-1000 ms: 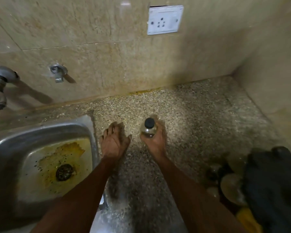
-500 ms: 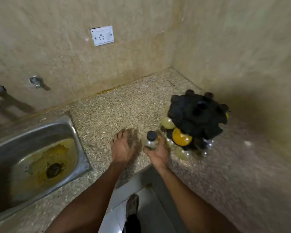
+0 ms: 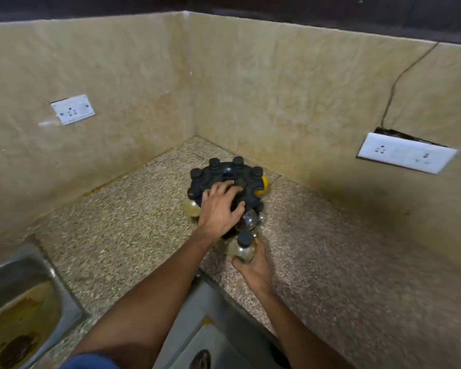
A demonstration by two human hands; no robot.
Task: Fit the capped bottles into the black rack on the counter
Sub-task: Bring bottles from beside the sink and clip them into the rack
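Now | black rack point(image 3: 225, 174): capped bottles | right hand point(image 3: 253, 265): clear bottle point(image 3: 243, 249)

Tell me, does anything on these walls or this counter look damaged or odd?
Yes. The white socket plate on the right wall hangs crooked, with a dark gap in the tile above it. The steel sink at lower left is stained brown-yellow inside.

A home kitchen is showing here: speckled stone table point(image 3: 123, 235), steel sink point(image 3: 24, 278) at its left edge, tiled walls point(image 3: 277, 89) carrying sockets point(image 3: 73, 109).
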